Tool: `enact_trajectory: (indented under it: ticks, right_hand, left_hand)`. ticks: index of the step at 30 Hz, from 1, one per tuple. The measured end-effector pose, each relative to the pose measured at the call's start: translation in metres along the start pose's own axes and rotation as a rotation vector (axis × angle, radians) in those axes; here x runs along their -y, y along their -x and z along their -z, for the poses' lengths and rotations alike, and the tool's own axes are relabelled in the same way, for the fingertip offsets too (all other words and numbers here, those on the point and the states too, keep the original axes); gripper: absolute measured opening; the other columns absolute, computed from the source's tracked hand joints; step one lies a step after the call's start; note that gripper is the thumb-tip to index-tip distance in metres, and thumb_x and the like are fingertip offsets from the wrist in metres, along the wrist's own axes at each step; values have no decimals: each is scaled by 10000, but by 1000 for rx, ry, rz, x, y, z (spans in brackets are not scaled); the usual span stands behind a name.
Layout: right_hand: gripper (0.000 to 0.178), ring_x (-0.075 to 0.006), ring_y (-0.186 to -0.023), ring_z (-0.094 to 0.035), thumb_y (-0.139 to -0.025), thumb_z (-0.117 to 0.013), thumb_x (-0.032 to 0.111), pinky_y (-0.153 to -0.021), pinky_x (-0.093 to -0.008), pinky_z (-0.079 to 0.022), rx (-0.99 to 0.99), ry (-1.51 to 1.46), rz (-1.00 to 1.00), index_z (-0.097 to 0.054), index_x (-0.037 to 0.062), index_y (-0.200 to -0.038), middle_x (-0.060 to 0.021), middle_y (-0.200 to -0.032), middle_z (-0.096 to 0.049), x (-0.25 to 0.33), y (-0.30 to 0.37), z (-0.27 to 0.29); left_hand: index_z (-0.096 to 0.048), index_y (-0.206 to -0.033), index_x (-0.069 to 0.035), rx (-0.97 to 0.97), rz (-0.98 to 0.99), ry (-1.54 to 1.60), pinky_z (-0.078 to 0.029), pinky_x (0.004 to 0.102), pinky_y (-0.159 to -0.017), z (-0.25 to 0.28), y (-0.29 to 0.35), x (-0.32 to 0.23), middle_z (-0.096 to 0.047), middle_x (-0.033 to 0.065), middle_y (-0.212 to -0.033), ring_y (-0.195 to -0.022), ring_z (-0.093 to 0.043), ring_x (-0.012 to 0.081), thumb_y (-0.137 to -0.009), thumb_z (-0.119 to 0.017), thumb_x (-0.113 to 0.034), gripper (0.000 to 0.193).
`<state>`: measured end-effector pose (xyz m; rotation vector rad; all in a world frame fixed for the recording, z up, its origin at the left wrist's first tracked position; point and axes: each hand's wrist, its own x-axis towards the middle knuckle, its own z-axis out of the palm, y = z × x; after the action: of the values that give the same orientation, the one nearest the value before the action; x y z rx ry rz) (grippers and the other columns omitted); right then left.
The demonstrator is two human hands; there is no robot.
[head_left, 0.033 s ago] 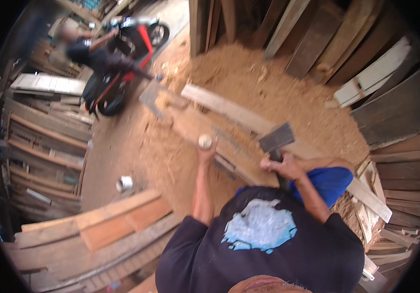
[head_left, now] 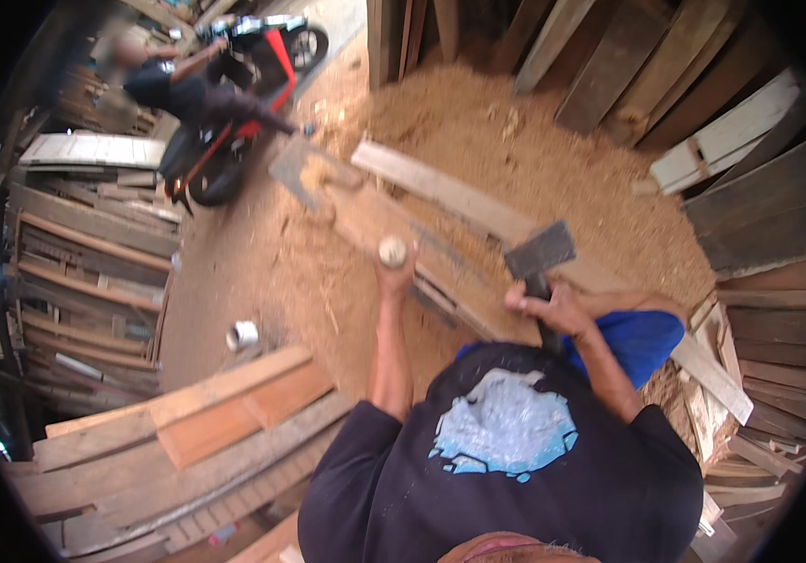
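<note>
My left hand (head_left: pixel 393 280) is stretched forward and grips a round pale wooden stick (head_left: pixel 391 251), held upright so that only its cut end faces me. My right hand (head_left: pixel 545 307) grips the handle of a hatchet (head_left: pixel 539 251), whose grey blade is raised just to the right of the stick. Both hands hover over long planks (head_left: pixel 450 202) that lie slanted across a heap of sawdust (head_left: pixel 515 141). My dark shirt and blue shorts fill the lower middle of the view.
A person sits on a red and black motorcycle (head_left: pixel 225 113) at the upper left. Stacked timber frames (head_left: pixel 84 272) line the left side. Boards (head_left: pixel 225 413) lie at the lower left, near a small white can (head_left: pixel 241 335). Planks (head_left: pixel 750 188) lean along the right.
</note>
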<state>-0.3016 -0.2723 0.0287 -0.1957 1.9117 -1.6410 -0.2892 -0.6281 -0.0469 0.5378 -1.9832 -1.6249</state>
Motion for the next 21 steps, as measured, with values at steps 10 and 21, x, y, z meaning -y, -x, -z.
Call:
enact_trajectory:
  ticks: [10, 21]
  right_hand:
    - [395, -167, -608, -578, -812, -713, 293, -592, -347, -484, -57, 241, 64, -616, -54, -974, -91, -716, -595, 87, -20, -7]
    - [462, -134, -841, -616, -826, -796, 261, -737, -294, -520, -243, -90, 211, -617, -44, -1124, -86, -961, -635, 180, -7, 10]
  left_hand:
    - [-606, -922, -43, 126, 116, -21, -508, 240, -530, -10, -47, -87, -636, -10, -720, -594, -616, 79, -873, -781, -108, 194]
    - [-596, -806, -69, 222, 182, -33, -458, 247, -498, -35, -41, -66, -603, -20, -650, -546, -578, 78, -875, -773, -130, 200]
